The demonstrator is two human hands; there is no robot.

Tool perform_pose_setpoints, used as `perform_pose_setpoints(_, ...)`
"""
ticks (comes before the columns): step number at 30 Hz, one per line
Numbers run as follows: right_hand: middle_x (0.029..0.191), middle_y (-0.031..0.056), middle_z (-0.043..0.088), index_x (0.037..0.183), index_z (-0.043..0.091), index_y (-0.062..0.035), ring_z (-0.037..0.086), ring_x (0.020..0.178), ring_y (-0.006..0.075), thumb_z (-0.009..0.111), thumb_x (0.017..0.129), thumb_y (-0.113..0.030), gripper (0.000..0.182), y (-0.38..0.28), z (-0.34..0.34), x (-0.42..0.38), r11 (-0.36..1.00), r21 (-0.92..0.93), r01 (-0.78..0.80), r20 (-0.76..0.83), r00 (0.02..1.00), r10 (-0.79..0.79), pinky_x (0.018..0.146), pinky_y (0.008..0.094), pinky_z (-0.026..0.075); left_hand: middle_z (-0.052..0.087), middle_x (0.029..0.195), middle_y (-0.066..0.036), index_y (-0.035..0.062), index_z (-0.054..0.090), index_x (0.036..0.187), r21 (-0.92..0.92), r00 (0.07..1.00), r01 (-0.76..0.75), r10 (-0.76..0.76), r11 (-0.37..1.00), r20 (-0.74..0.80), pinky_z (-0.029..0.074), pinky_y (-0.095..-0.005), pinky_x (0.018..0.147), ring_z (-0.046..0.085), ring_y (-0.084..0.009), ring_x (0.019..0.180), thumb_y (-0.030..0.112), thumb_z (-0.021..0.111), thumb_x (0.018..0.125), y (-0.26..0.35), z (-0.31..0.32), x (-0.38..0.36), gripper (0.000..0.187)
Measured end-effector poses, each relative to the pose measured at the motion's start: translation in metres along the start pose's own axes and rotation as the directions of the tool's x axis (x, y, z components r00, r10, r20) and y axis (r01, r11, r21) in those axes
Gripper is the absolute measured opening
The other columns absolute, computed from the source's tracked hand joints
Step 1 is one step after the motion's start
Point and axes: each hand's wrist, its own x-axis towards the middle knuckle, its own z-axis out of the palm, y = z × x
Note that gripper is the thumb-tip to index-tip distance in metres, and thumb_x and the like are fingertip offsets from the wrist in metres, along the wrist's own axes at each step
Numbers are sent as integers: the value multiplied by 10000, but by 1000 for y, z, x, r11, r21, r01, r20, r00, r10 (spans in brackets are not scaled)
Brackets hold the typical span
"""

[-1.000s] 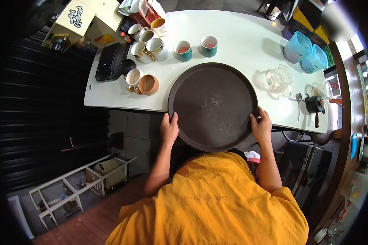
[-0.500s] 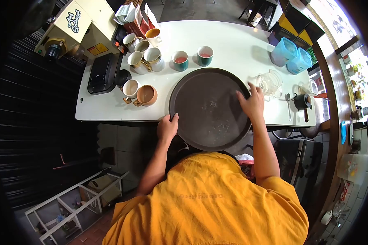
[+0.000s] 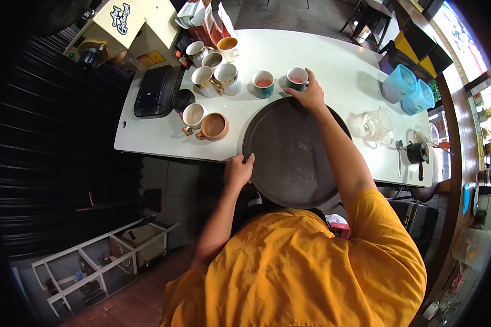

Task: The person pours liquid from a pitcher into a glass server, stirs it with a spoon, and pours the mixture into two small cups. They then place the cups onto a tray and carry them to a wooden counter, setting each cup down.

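Observation:
My left hand is closed on the left rim of a round dark brown tray, which juts over the table's front edge toward my body. Past the tray's far rim, my right hand is closed around a green-and-white cup with reddish liquid inside. Its thumb lies on the near side and its fingers on the right side, partly hiding the cup. A matching cup, also with reddish liquid, stands just to the left.
Several mugs cluster at the back left, with a white mug and a brown mug nearer. A cream machine stands far left. To the right are a glass jug, blue containers, a spoon and a dark pot.
My right hand has left the tray's right side and reached forward to the right-hand green cup, closing on it. My left hand still holds the tray rim. The view has shifted slightly.

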Motion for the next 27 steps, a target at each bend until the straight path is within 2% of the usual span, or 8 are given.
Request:
perform_pose_setpoints(2,1124,155,638,1270,445,-91,609,1063,318,819,628,-438,820,-1,5,1,995,103,15,-18,1000,-13,901,408,473,583,560,-128,-37,562,697,-10,1000,11,-11,1000,2,494,-354,463,623,-248,462,345,590,898,0,-1,-1,432)
perform_pose_setpoints(5,1073,168,653,1233,471,-79,623,1024,336,818,641,-413,764,-5,5,-1,997,76,-7,-68,998,12,866,414,490,593,584,-137,-47,568,716,-18,1000,19,-19,1000,23,493,-359,460,625,-246,466,347,585,901,1,-1,1,435)
perform_pose_setpoints(6,1090,167,652,1221,509,-45,629,1034,301,835,643,-394,749,-7,2,-1,995,96,-27,-74,997,34,876,385,495,615,608,-135,-24,586,758,24,997,61,-62,998,41,502,-366,514,628,-244,471,373,556,907,5,-3,-1,425)
perform_pose_setpoints(7,1090,167,652,1221,509,-45,629,1034,301,835,643,-394,749,-9,-1,-1,995,94,-31,-71,997,38,876,385,495,637,631,-133,-2,604,800,67,993,100,-104,993,58,510,-373,568,632,-243,477,399,528,913,10,-5,-3,423)
perform_pose_setpoints(13,1055,172,661,1183,511,-40,638,996,321,833,642,-369,711,-14,-49,-25,988,153,35,-132,991,-15,839,392,503,642,648,-137,-14,609,845,190,990,89,-108,978,93,510,-363,572,627,-233,467,407,509,926,19,-10,-2,440)
perform_pose_setpoints(15,1051,170,662,1178,515,-43,639,994,318,834,642,-360,701,-12,-63,-44,988,147,41,-134,991,-21,837,392,503,614,625,-143,-61,599,802,139,994,58,-70,989,85,505,-356,508,626,-248,454,394,548,914,15,-8,1,472)
perform_pose_setpoints(18,1041,167,665,1169,522,-47,642,992,313,837,639,-342,684,-1,-75,-70,990,133,46,-132,991,-28,836,390,503,650,662,-134,-20,613,875,200,985,87,-114,976,128,514,-359,591,633,-229,476,413,504,930,21,-9,4,450)
perform_pose_setpoints(27,1043,171,658,1164,513,-46,637,1005,308,845,634,-319,683,9,-80,-121,991,79,-105,-135,984,115,852,389,501,643,658,-121,-14,595,818,255,979,64,-110,965,171,513,-355,604,646,-231,495,423,504,924,25,-11,13,459)
